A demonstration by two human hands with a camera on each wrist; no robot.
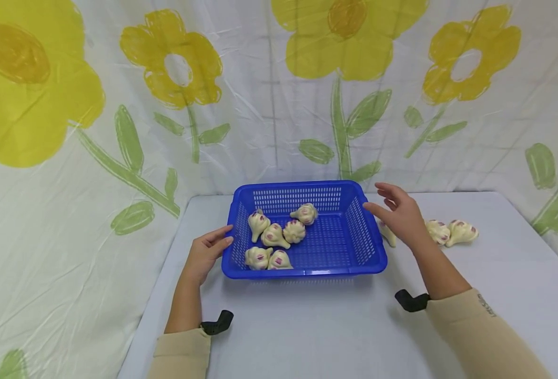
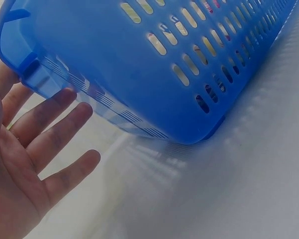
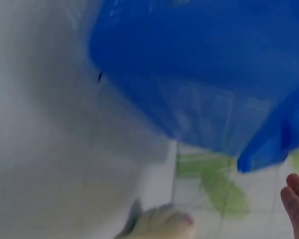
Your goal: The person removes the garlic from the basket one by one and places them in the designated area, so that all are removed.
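Note:
A blue plastic basket [image 1: 304,272] with slotted walls stands on the table, holding several cream garlic bulbs [image 1: 273,236] with purple marks, mostly in its left half. By the basket's left end, my left hand [image 1: 201,258] has its fingers spread toward the rim. Its fingertips [image 2: 84,110] lie close to the basket's outer wall in the left wrist view; whether they touch is hard to tell. My right hand [image 1: 400,217] is beside the right rim, thumb toward the basket and fingers loosely bent, gripping nothing. Only its fingers [image 3: 293,199] show in the right wrist view.
Right of the basket lie two garlic bulbs [image 1: 462,232] side by side. Another bulb [image 1: 388,235] is partly hidden behind my right hand. A white curtain [image 1: 255,131] with painted yellow flowers hangs behind the pale table [image 1: 302,331].

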